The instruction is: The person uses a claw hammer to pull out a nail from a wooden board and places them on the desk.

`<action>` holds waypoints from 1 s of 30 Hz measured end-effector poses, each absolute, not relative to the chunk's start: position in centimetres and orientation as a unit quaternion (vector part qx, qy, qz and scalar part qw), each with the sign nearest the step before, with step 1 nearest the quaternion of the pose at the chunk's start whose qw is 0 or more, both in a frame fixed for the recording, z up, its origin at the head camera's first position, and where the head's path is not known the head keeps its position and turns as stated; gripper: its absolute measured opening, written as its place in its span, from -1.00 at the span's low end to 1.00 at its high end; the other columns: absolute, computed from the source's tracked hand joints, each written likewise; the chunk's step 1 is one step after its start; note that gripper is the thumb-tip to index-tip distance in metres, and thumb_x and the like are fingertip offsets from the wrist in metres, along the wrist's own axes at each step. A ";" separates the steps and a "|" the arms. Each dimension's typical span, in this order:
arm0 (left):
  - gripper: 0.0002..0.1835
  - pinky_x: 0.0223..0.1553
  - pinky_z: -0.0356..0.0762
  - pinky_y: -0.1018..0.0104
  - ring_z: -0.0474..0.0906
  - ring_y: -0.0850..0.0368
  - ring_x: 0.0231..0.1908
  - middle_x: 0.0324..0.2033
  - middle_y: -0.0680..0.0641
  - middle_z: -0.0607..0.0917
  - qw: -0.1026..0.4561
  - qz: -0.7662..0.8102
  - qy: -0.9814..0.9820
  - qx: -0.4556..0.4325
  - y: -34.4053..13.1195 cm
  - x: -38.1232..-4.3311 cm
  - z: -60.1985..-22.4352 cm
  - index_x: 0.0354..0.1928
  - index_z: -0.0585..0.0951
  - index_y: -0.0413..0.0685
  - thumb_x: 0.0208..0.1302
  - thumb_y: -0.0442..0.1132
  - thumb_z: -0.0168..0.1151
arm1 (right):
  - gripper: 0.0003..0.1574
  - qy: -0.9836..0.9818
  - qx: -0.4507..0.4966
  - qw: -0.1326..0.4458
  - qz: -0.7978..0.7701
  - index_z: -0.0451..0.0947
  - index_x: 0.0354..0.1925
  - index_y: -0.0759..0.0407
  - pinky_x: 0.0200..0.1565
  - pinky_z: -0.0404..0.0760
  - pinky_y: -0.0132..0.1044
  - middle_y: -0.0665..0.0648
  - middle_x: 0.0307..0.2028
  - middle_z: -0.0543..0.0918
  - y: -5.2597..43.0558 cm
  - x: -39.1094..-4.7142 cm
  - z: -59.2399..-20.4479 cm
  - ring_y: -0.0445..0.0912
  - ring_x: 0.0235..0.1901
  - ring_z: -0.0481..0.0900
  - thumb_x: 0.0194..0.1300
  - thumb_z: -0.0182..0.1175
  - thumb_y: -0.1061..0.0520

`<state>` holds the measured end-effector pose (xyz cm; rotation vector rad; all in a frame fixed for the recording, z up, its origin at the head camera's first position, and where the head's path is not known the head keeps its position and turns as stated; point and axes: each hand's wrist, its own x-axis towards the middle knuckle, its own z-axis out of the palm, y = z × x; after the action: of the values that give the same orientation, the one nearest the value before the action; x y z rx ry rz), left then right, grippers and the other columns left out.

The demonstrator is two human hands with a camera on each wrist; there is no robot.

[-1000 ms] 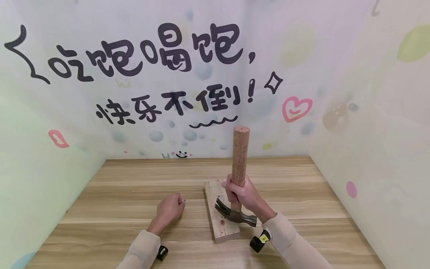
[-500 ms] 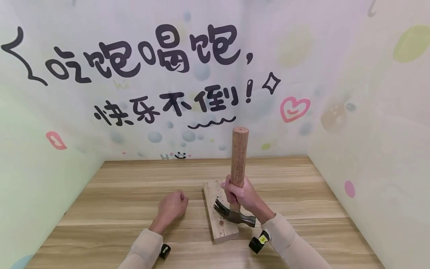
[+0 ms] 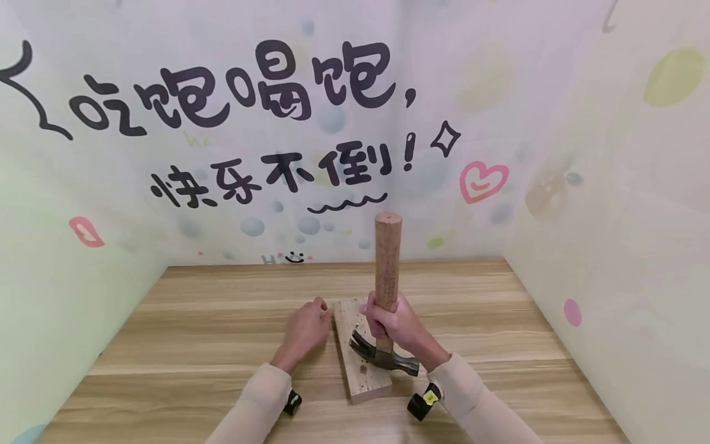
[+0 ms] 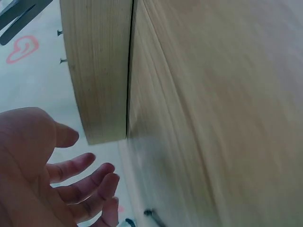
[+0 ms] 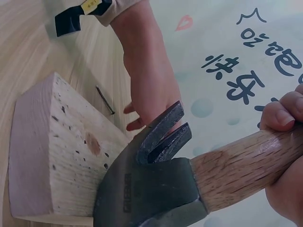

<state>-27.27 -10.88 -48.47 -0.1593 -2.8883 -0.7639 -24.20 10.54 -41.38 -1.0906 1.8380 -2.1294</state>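
My right hand (image 3: 395,324) grips the wooden handle (image 3: 388,259) of a claw hammer (image 5: 147,184), low down near the head. The handle points up, and the dark steel head hangs over the wooden board (image 3: 360,382), claw toward the left. Two small nails (image 4: 61,60) stick up from the board's top face. My left hand (image 3: 307,327) is beside the board's far left side, fingers loosely bent with nothing between them; thumb and fingers (image 4: 90,184) stand apart near the board's end. A loose nail (image 5: 105,100) shows on the table beside the board.
The wood-grain table (image 3: 211,345) meets pale walls at the back and on both sides. Black lettering (image 3: 277,172) covers the back wall. Dark holes and a knot (image 5: 93,143) mark the board's top. Both wrists carry a black camera (image 3: 420,407).
My left hand has moved right and forward, up to the board's far left side, and its fingers have loosened. The right hand still holds the hammer over the board, almost unmoved.
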 end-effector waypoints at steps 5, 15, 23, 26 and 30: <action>-0.76 -0.32 0.53 0.04 0.59 -0.05 -0.36 -0.32 -0.13 0.64 0.094 -0.250 -0.962 -0.051 -9.7 -28.2 -48.6 -0.07 0.58 -0.12 0.42 -0.11 0.10 | -0.65 0.619 -0.355 0.063 -0.698 0.25 -0.51 0.39 -0.75 0.22 -0.19 0.26 -0.79 0.22 10.4 -24.2 -41.5 0.04 -0.82 0.14 0.39 0.08 0.26; -0.71 -0.29 0.54 -0.03 0.59 -0.14 -0.23 -0.21 -0.19 0.62 0.072 -0.249 -0.964 -0.056 -7.6 -29.6 -48.8 -0.08 0.55 -0.12 0.49 -0.04 0.03 | -0.64 0.625 -0.348 0.070 -0.695 0.26 -0.53 0.38 -0.74 0.22 -0.22 0.26 -0.79 0.22 10.4 -24.3 -41.4 0.08 -0.82 0.12 0.42 0.05 0.29; -0.60 -0.13 0.53 -0.16 0.57 -0.22 -0.04 -0.04 -0.25 0.62 0.037 -0.222 -0.972 -0.072 -7.4 -30.1 -49.6 0.04 0.57 -0.15 0.55 -0.01 -0.11 | -0.66 0.640 -0.321 0.067 -0.695 0.27 -0.50 0.42 -0.73 0.25 -0.27 0.09 -0.79 0.28 10.0 -24.2 -41.2 -0.12 -0.81 0.20 0.40 0.07 0.29; -0.54 -0.05 0.48 -0.22 0.52 -0.26 0.06 0.08 -0.28 0.57 0.012 -0.203 -0.976 -0.076 -7.3 -30.2 -49.6 0.14 0.53 -0.17 0.58 0.01 -0.20 | -0.67 0.664 -0.295 0.064 -0.684 0.29 -0.48 0.45 -0.72 0.27 -0.33 0.00 -0.79 0.32 9.7 -24.2 -41.0 -0.20 -0.79 0.26 0.38 0.10 0.29; -0.50 -0.01 0.45 -0.25 0.49 -0.28 0.08 0.11 -0.29 0.55 -0.002 -0.202 -0.977 -0.076 -7.1 -30.3 -49.6 0.16 0.51 -0.18 0.59 0.02 -0.27 | -0.67 0.715 -0.259 0.071 -0.646 0.38 -0.53 0.39 -0.70 0.28 -0.37 -0.04 -0.80 0.34 9.0 -24.5 -40.7 -0.23 -0.79 0.29 0.34 0.14 0.25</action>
<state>-30.29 -7.08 -49.61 -0.2376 -3.0717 -0.6339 -24.53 9.01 -40.74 -0.7780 2.1491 -1.9417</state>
